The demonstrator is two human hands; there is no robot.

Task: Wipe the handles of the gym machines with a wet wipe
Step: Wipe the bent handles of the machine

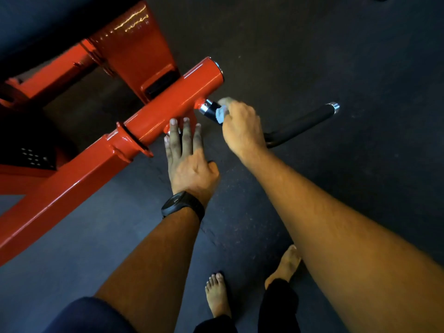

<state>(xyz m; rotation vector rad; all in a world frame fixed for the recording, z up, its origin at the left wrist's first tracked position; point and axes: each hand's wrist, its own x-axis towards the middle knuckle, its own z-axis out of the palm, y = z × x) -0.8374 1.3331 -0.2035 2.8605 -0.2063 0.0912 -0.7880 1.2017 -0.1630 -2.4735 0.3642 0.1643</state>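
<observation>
A black padded handle with chrome end caps juts out from the red machine arm and bends to the right. My right hand grips the handle near its chrome collar, with a white wet wipe wrapped under the fingers. The part of the handle inside that grip is hidden. My left hand lies flat with straight fingers, its fingertips touching the underside of the red arm just left of the handle. A black watch sits on that wrist.
The red steel frame of the machine runs diagonally from lower left to the centre, with a dark pad above at top left. Dark rubber floor spreads to the right. My bare feet stand below.
</observation>
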